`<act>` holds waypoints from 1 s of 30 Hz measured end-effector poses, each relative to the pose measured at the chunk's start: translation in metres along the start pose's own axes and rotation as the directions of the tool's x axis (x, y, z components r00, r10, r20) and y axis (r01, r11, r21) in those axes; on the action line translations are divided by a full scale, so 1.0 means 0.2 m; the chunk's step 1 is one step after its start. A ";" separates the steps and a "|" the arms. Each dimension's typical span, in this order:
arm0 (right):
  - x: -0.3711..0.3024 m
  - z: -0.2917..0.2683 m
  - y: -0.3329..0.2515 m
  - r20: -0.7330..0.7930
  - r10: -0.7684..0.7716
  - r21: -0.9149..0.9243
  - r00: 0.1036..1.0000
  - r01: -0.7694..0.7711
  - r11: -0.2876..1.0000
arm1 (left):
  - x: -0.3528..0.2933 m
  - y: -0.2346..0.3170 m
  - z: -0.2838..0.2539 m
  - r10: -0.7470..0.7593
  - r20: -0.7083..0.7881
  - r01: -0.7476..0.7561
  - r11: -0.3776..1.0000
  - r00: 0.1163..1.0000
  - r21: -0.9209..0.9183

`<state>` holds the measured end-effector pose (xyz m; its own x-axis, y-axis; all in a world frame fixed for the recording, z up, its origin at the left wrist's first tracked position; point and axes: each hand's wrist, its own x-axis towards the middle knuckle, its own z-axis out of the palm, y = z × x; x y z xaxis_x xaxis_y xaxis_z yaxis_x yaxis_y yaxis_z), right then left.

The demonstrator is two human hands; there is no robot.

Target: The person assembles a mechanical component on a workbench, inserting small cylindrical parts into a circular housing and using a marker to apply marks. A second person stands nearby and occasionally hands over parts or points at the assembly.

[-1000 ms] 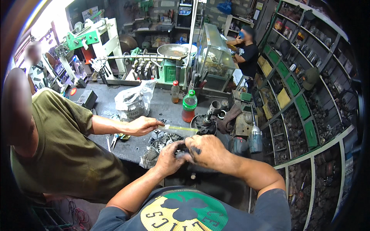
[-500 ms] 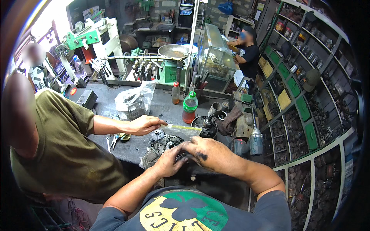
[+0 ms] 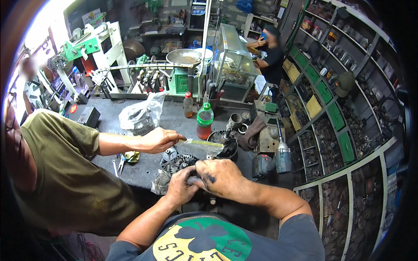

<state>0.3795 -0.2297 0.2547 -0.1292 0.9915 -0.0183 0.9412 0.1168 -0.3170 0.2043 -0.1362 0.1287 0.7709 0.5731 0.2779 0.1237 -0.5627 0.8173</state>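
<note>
My left hand [image 3: 180, 188] and my right hand [image 3: 223, 177] meet at the near edge of the workbench, fingers curled together. Whatever lies between them is hidden by the fingers; dark grime marks the back of the right one. Just beyond sit dark metal machine parts [image 3: 182, 162] and a round grey metal part [image 3: 169, 154]. A co-worker's hand [image 3: 161, 140] reaches in from the left, pinching one end of a clear plastic strip or sleeve [image 3: 204, 147] with a yellowish edge. A crumpled clear plastic bag [image 3: 161, 182] lies beside my left hand.
A green-capped bottle of red liquid [image 3: 204, 122], a smaller red-capped bottle [image 3: 188, 105] and a plastic bag of parts [image 3: 141, 118] stand farther back. At right are a cordless impact driver [image 3: 283, 157] and a brown rag [image 3: 252, 135]. Pliers [image 3: 121, 164] lie left; parts shelves [image 3: 335, 108] line the right.
The whole view has shifted slightly, moving the bench leftward in the picture. My right fingers have curled in tighter against my left hand. The co-worker still holds the plastic strip.
</note>
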 end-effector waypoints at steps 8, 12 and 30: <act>-0.02 -0.02 0.01 -0.117 -0.019 -0.016 0.993 0.017 1.000 | -0.01 -0.05 -0.12 0.319 0.009 -0.317 0.939 0.948 0.132; -0.07 -0.08 0.05 -0.150 -0.251 0.121 0.956 0.270 0.955 | -0.03 -0.15 -0.25 -0.018 0.076 -0.010 0.937 0.997 0.348; 0.17 0.39 0.21 -0.386 -0.187 0.808 0.903 0.429 0.405 | 0.03 -0.29 -0.26 -0.115 0.171 0.008 0.852 0.979 0.524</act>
<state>0.3898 -0.1948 0.1678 -0.1720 0.8962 0.4089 0.0736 0.4256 -0.9019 0.1695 -0.0686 0.1096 0.8469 0.5237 0.0923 0.4393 -0.7868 0.4336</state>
